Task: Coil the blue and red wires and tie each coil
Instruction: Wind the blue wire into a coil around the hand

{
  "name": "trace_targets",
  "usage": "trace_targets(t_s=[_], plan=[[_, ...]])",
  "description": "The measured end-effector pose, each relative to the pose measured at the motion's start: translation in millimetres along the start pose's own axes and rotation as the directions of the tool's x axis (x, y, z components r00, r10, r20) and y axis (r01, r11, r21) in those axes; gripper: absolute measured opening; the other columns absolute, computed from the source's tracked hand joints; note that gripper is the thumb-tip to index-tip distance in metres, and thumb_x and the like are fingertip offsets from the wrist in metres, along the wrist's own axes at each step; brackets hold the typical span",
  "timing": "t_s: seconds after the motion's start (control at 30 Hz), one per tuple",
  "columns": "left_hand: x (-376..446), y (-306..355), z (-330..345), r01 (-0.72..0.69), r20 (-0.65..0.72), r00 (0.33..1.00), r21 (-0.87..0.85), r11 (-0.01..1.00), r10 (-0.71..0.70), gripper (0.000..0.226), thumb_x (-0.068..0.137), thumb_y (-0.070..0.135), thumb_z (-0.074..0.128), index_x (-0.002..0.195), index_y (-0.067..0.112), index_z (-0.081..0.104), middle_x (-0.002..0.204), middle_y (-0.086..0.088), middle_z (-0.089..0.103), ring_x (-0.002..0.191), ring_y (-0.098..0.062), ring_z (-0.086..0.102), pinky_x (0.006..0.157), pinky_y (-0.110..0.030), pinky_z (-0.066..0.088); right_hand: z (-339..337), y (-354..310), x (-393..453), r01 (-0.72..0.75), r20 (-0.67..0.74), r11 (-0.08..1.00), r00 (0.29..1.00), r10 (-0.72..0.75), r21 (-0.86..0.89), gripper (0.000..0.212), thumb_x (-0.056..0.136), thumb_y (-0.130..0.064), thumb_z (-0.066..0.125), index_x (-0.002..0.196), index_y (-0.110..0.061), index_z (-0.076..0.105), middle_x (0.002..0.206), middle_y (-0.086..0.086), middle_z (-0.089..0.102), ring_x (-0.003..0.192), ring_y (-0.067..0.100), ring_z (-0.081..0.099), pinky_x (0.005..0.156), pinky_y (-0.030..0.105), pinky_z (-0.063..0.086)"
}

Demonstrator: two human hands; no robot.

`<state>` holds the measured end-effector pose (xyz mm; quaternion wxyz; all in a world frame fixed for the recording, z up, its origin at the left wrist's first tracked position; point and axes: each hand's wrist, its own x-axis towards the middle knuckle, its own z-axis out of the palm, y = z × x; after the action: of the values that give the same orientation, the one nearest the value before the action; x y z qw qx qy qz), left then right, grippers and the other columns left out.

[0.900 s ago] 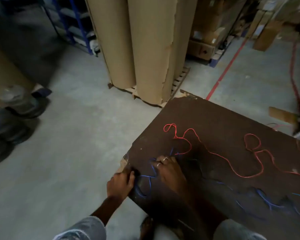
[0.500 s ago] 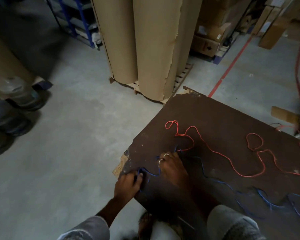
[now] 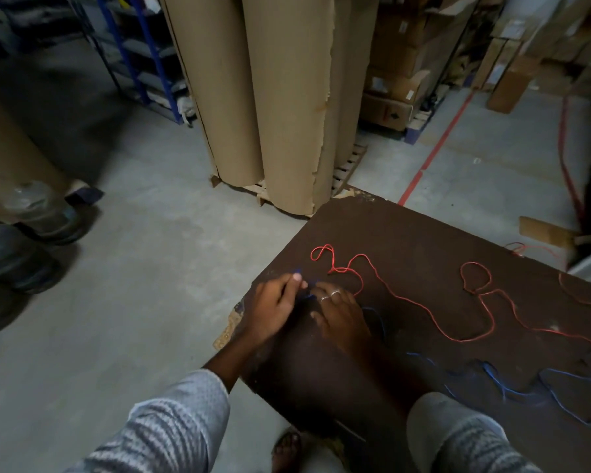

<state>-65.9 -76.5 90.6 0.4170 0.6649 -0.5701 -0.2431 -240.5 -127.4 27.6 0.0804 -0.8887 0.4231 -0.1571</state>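
Note:
A red wire (image 3: 423, 307) lies loose in curls across the dark brown board (image 3: 423, 240). The blue wire (image 3: 512, 390) snakes along the board's near right side and runs under my hands. At the board's left corner my left hand (image 3: 273, 308) pinches the blue wire's end between thumb and fingers. My right hand (image 3: 342, 312), with two rings, lies right beside it with its fingers pressed down on the same wire. The stretch of blue wire under both hands is mostly hidden.
Tall rolls of brown cardboard (image 3: 280, 97) stand on a pallet just beyond the board's far corner. Grey concrete floor (image 3: 133, 302) lies to the left. Dark wrapped rolls (image 3: 17, 240) sit at far left. Boxes (image 3: 396, 97) and a red floor line (image 3: 434, 155) are behind.
My left hand has moved up from the board's near-left edge to meet my right hand, bringing the blue wire's end with it. My right hand stayed roughly in place.

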Motion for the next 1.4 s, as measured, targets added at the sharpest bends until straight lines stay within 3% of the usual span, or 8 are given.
trace_targets(t_s=[0.23,0.4,0.5,0.63,0.87,1.03,1.27,1.4], plan=[[20,55,-7,-0.07,0.042,0.996,-0.127,0.989,0.076,0.038,0.103,0.043,0.048,0.087,0.021,0.075,0.07,0.009,0.07,0.064,-0.009,0.062,0.067,-0.036,0.052,-35,7,9,0.002,-0.196,0.991,0.98,-0.029,-0.135,0.035,0.091,-0.036,0.049,0.101,-0.015,0.075,0.109,0.008,0.073,0.109,0.03,0.066,0.095,0.04,0.043],[24,95,-16,0.194,0.163,0.978,-0.499,0.845,-0.129,0.037,0.106,0.025,0.047,0.099,-0.002,0.071,0.046,0.005,0.043,0.041,-0.008,0.036,0.045,-0.02,0.031,-53,7,3,0.067,-0.317,0.997,0.946,-0.074,-0.035,0.031,0.089,-0.028,0.049,0.082,-0.015,0.076,0.079,0.002,0.075,0.078,0.022,0.073,0.1,0.038,0.041],[23,110,-20,0.311,0.293,0.945,-0.653,0.691,-0.148,0.035,0.105,0.021,0.044,0.114,-0.005,0.065,0.054,-0.001,0.039,0.048,-0.015,0.037,0.055,-0.029,0.041,-60,12,-1,0.067,-0.27,0.997,0.96,-0.077,-0.046,0.02,0.086,-0.022,0.06,0.075,-0.014,0.073,0.073,0.002,0.073,0.071,0.024,0.071,0.089,0.034,0.039],[22,136,-23,0.331,0.331,0.937,-0.754,0.567,-0.107,0.031,0.105,0.026,0.047,0.103,0.001,0.065,0.052,-0.001,0.046,0.05,-0.015,0.053,0.076,-0.037,0.057,-72,22,-7,-0.185,-0.092,0.933,0.97,0.223,0.309,0.04,0.094,-0.046,0.043,0.085,-0.017,0.067,0.08,0.004,0.071,0.081,0.028,0.067,0.077,0.042,0.051],[23,192,-19,0.398,0.405,0.914,-0.881,0.254,-0.028,0.039,0.103,0.033,0.045,0.077,0.016,0.068,0.046,0.007,0.045,0.042,-0.008,0.048,0.053,-0.025,0.049,-133,30,-20,-0.239,-0.244,0.759,0.852,0.464,0.606,0.031,0.098,-0.035,0.061,0.073,-0.017,0.068,0.062,-0.007,0.063,0.059,-0.006,0.059,0.062,0.01,0.041],[23,235,-3,0.359,0.409,0.908,-0.872,0.333,0.091,0.05,0.103,0.048,0.043,0.062,0.021,0.051,0.039,0.007,0.036,0.035,-0.007,0.039,0.046,-0.024,0.042,-162,49,-24,-0.255,-0.23,0.57,0.731,0.642,0.781,0.042,0.093,-0.045,0.066,0.066,-0.013,0.065,0.049,-0.006,0.056,0.048,0.01,0.058,0.051,0.021,0.043],[27,280,20,0.366,0.445,0.818,-0.891,0.267,0.365,0.045,0.094,0.03,0.05,0.128,0.003,0.056,0.101,-0.001,0.075,0.092,-0.013,0.071,0.101,-0.038,0.051,-195,67,-44,-0.1,-0.222,0.339,0.579,0.784,0.936,0.037,0.097,-0.03,0.065,0.074,-0.001,0.061,0.043,-0.008,0.047,0.034,0.006,0.04,0.037,0.017,0.031],[24,302,39,0.305,0.423,0.777,-0.901,0.309,0.467,0.043,0.091,0.011,0.053,0.132,-0.001,0.052,0.125,-0.008,0.069,0.103,-0.014,0.069,0.096,-0.035,0.055,-213,83,-55,-0.051,-0.217,0.275,0.487,0.846,0.96,0.038,0.095,-0.034,0.066,0.071,-0.004,0.059,0.051,0.001,0.041,0.038,0.01,0.037,0.037,0.017,0.03]])
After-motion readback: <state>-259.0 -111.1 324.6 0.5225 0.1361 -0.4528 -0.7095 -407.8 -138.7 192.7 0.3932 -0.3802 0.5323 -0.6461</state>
